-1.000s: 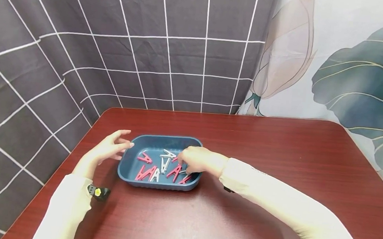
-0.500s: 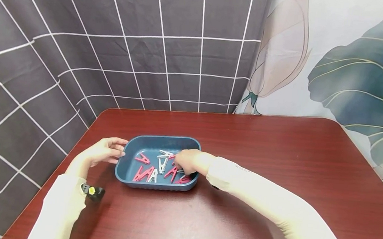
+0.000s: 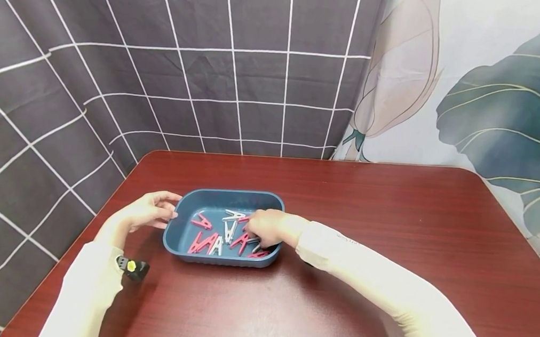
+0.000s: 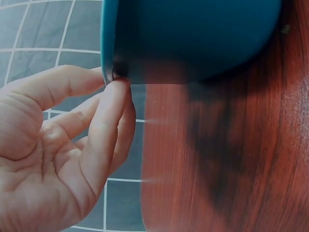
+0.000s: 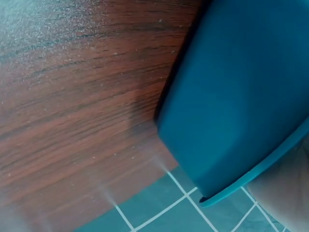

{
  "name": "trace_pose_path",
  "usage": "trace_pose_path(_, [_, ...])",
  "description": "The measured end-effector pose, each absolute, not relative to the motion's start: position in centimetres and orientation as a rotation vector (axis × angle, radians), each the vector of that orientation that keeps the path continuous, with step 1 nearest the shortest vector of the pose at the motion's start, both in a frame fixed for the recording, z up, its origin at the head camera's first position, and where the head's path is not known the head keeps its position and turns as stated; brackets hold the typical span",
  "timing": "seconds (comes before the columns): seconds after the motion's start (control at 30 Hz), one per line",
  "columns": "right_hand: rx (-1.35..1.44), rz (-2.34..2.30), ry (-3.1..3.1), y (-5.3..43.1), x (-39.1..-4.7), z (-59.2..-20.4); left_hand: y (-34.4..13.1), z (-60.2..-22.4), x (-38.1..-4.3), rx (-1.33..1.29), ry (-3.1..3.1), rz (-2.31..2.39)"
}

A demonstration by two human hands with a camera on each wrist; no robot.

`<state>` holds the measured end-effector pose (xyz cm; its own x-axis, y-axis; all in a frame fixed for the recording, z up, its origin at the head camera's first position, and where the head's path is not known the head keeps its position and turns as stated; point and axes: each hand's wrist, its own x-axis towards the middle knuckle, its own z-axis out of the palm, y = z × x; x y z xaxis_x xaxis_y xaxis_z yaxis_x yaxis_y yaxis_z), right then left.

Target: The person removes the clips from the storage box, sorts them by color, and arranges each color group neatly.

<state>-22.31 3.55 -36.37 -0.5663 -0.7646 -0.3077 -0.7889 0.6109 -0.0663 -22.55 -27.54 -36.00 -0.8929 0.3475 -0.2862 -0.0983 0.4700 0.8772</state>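
Note:
A blue plastic basin holds several pink and white clothespins. Its left rim is pinched between the thumb and fingers of my left hand, as the left wrist view shows with the hand at the basin's edge. My right hand reaches down inside the basin's right end, among the clothespins. A pink clothespin lies by its fingers. The fingertips are hidden, so whether they grip a clothespin cannot be told. In the right wrist view the basin's outer wall covers most of the hand.
The basin stands on a reddish-brown wooden table, left of its middle. A dark grid-patterned cloth hangs behind and at the left. A white cloth with leaf prints hangs at the right.
My left hand has come from just beside the basin to pinch its rim. My right hand stays inside the basin's right end, its fingers now more hidden.

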Motion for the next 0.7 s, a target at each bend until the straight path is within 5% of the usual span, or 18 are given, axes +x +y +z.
trace_pose_path(0.7, [-1.447, -0.317, 2.449, 4.41, -22.36, -35.85, -27.3, -36.06, -22.39, 0.207, 2.304, 1.4])
